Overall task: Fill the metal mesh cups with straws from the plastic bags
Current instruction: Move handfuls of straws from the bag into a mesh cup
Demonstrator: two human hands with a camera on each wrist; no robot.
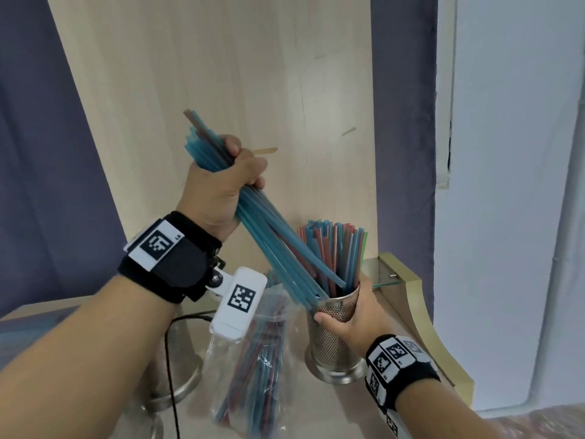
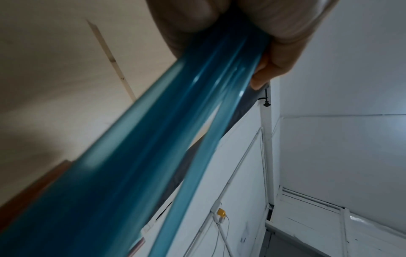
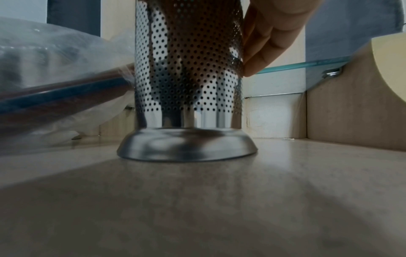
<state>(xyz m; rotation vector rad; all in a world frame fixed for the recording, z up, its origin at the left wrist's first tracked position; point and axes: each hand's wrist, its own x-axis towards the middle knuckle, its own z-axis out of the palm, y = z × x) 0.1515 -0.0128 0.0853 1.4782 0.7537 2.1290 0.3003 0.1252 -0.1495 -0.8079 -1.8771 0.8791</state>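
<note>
Beige countertop (image 3: 219, 200): perforated metal cup (image 1: 335, 337), upright, part-filled with straws, right hand (image 1: 354, 321) wrapped round it. Left hand (image 1: 221, 185) clenched on blue straw bundle (image 1: 269, 236), lower ends entering cup; plastic bag (image 1: 253, 359) of straws alongside.

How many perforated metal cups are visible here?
2: one perforated metal cup held by the right hand; a second cup base under the left forearm, mostly hidden.

Lighting: soft, even, dim. Head view bowed at edges. Straws (image 2: 136, 156) blurred at 7 o'clock; counter (image 3: 197, 208) shadowed, unfocused.
</note>
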